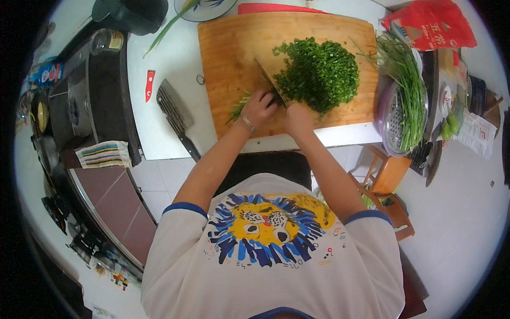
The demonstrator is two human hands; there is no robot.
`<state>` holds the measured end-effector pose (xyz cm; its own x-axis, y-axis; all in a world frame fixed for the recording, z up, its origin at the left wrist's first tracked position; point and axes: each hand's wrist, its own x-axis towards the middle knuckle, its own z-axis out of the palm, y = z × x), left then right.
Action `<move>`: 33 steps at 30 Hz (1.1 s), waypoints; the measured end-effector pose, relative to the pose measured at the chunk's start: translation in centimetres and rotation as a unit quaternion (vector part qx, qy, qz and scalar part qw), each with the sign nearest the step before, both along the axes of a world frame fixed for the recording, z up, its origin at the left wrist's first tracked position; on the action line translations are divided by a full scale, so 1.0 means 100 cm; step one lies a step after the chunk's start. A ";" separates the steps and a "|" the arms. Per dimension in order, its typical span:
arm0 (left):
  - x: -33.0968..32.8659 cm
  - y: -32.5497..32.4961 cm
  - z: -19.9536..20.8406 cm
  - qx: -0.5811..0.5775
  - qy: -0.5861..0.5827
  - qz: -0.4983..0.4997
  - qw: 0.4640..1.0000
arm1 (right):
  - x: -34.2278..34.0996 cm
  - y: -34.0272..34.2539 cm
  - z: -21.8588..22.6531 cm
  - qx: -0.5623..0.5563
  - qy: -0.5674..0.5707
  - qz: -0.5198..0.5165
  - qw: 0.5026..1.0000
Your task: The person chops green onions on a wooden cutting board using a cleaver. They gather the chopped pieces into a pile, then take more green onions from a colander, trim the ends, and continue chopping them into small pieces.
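My right hand (299, 120) is closed round the handle of a kitchen knife (270, 81), whose blade points away over a wooden cutting board (234, 58). Close to the blade's left side, my left hand (258, 110) presses down with bent fingers on a bunch of green chives (238, 107); their ends stick out to the left. A large heap of finely chopped chives (324, 74) lies just right of the blade. My fingertips hide where the blade meets the bunch.
Right of the board, long uncut chives (411, 101) lie over a purple colander (391, 114). A cleaver (172, 106) and a red peeler-like tool (150, 85) lie left of it. Behind are a plate (207, 11) and a red bag (433, 24). A wooden chair (392, 175) stands at the right.
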<state>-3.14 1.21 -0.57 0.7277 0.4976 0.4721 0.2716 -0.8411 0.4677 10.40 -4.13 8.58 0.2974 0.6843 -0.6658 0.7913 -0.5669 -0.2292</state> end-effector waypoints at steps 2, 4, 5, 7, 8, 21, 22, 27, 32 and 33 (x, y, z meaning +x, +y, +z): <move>0.000 0.000 0.004 0.014 0.009 -0.004 1.000 | 0.002 -0.004 -0.023 0.026 -0.009 0.011 1.000; -0.002 0.003 0.009 0.011 0.023 -0.009 1.000 | 0.002 -0.003 -0.024 0.058 -0.013 0.020 0.998; -0.002 0.002 0.011 0.009 0.031 -0.011 0.999 | 0.002 -0.004 -0.022 0.072 -0.014 0.024 0.997; -0.003 0.001 0.009 0.026 0.037 -0.017 0.999 | 0.003 -0.005 -0.019 0.069 -0.005 0.001 0.998; -0.004 0.002 0.008 0.035 0.041 -0.019 0.998 | 0.004 -0.004 -0.018 0.069 0.000 -0.010 0.998; 0.017 -0.007 0.009 0.049 0.007 0.027 0.998 | 0.067 -0.011 -0.018 0.093 -0.011 -0.085 0.992; 0.025 -0.004 0.011 0.050 0.011 0.024 0.998 | 0.068 -0.012 -0.018 0.100 -0.010 -0.082 0.992; 0.050 -0.006 0.009 0.034 0.014 0.053 0.998 | 0.071 -0.021 -0.020 0.134 0.004 -0.072 0.988; 0.046 -0.005 0.005 0.018 0.029 0.039 0.999 | 0.059 -0.025 0.003 0.147 0.031 -0.092 0.984; 0.046 -0.006 0.004 0.013 0.030 0.040 0.999 | 0.056 -0.026 0.006 0.150 0.035 -0.094 0.984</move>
<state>1.46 0.63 -0.13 0.7135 0.5440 0.4417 0.3658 -0.8268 0.4274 16.04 -6.72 9.15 0.3986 0.7905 -0.4650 0.6554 -0.6001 -0.4585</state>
